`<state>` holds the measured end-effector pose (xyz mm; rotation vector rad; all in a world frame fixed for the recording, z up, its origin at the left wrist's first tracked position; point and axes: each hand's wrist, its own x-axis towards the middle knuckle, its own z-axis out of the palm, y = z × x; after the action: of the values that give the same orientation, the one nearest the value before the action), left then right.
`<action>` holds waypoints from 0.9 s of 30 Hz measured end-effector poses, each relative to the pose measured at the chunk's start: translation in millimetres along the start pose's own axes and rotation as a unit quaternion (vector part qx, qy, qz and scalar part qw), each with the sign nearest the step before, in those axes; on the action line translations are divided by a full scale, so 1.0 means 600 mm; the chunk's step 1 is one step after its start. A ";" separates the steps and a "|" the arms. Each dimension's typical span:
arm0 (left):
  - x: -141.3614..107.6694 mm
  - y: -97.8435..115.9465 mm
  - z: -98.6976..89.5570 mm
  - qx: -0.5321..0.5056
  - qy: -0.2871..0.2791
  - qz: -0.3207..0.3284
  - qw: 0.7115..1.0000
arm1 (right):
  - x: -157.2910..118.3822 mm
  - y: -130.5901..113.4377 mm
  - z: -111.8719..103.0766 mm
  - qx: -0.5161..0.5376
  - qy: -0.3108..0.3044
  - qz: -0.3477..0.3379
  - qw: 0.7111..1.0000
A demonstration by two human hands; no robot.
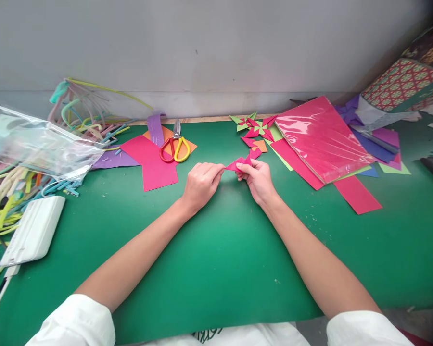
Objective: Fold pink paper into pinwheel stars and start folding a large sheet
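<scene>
Head view: pink folded paper (238,165) between both hands (232,172), fingertips pinching its ends.

On the table (216,250), the scissors (176,142) lay left of the folded stars (258,127), the power strip (35,229) farther left, and the plastic-wrapped packet (323,139) right.

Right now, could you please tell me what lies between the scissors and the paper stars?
Beside the scissors, a corner of orange paper, then bare green table up to the stars, in the head view.
</scene>
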<state>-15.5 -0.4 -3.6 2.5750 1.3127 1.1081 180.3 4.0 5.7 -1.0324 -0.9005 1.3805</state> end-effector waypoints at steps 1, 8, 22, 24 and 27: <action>0.000 0.000 -0.001 0.010 0.001 0.011 1.000 | 0.000 0.000 0.000 0.000 0.002 0.002 1.000; 0.004 0.001 -0.004 0.041 0.023 0.039 0.998 | 0.001 -0.003 -0.001 0.009 0.018 0.006 1.000; 0.006 0.005 -0.007 0.053 0.015 0.055 0.997 | 0.001 -0.002 0.001 0.010 0.018 0.006 1.000; 0.007 0.005 -0.007 0.055 0.019 0.062 0.996 | 0.001 -0.002 0.001 0.013 0.017 0.005 1.000; 0.007 0.005 -0.007 0.055 0.021 0.065 0.996 | 0.001 -0.002 0.000 0.015 0.013 0.003 1.000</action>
<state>-14.5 -0.8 3.1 2.7678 1.2634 1.1460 180.5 4.9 6.7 -1.0295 -0.8557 1.3780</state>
